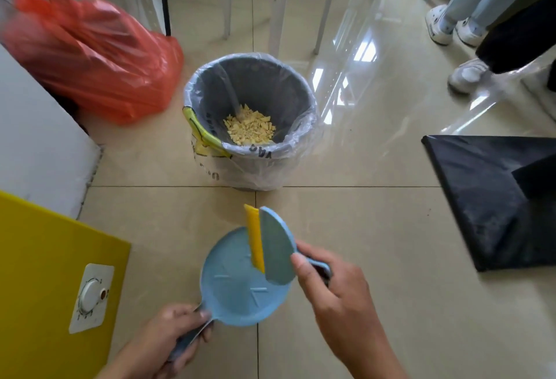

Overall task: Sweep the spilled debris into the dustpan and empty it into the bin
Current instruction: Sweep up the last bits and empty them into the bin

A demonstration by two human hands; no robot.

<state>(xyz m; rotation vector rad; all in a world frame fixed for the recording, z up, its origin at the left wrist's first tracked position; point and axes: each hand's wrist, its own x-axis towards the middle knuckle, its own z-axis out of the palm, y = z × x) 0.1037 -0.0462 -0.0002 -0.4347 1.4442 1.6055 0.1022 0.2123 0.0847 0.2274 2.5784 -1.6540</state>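
Left of the bin, a blurred orange bag slumps on the floor, and a black sheet lies to the bin's right. In front of the bin, the left hand grips the handle of the round blue dustpan. The right hand holds the yellow-edged sweeper above the pan, seemingly by a loop handle. The yellow debris sits at the bin's bottom.

Dustpan light blue. Sweeper grey-blue w/ yellow strip. Bin grey; liner clear w/ black print, prob. yellow patch too. Debris pale yellow. Bag orange-red. Floor tiles beige.
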